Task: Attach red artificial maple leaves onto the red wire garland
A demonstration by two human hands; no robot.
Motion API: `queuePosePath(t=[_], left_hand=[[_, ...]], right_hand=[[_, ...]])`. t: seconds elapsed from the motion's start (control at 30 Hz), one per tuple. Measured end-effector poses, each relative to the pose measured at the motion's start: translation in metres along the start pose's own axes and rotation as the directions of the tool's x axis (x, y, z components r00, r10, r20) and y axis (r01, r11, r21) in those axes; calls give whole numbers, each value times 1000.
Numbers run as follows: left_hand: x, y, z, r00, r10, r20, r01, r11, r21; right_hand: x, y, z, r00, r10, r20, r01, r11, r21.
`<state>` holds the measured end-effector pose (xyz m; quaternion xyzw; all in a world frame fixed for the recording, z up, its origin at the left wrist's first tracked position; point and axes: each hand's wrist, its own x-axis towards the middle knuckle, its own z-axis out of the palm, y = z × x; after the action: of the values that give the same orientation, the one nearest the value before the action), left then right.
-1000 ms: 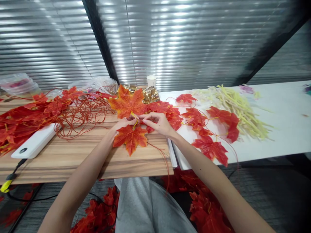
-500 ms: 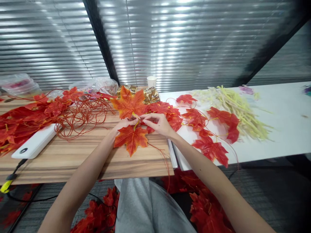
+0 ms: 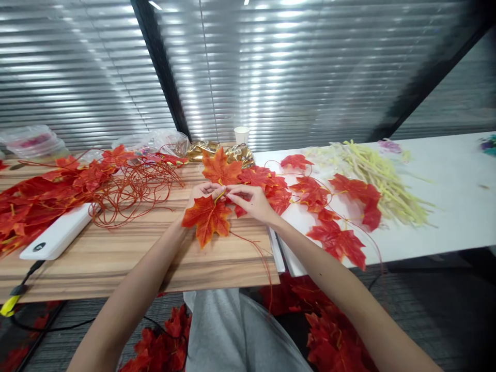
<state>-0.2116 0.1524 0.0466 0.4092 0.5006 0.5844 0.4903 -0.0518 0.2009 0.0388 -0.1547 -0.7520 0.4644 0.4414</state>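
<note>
My left hand (image 3: 204, 191) and my right hand (image 3: 250, 200) meet over the wooden table (image 3: 116, 253), fingertips pinched together on the yellow stem between two orange artificial maple leaves. One leaf (image 3: 207, 219) hangs toward me below the hands. The other leaf (image 3: 220, 168) lies beyond the fingers. A thin red wire (image 3: 256, 248) trails from the leaves over the table's front edge.
Tangled red wire (image 3: 132, 188) and a heap of red leaves (image 3: 27, 201) lie at left beside a white power bank (image 3: 56, 233). A white table (image 3: 445, 206) at right bears red leaves (image 3: 337, 237) and yellow stems (image 3: 383, 181). A paper cup (image 3: 242, 135) stands behind. More leaves cover the floor.
The far orange leaf has tipped away and looks smaller. Both hands stay pinched at the stem, shifted slightly right and away; the view moved a little.
</note>
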Motion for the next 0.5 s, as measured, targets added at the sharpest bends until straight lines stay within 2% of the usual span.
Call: queuePosePath(t=[0.5], left_hand=[[-2, 5, 1, 997, 43, 57, -45, 998, 37]], right_hand=[[4, 2, -5, 1000, -10, -2, 10, 1000, -19]])
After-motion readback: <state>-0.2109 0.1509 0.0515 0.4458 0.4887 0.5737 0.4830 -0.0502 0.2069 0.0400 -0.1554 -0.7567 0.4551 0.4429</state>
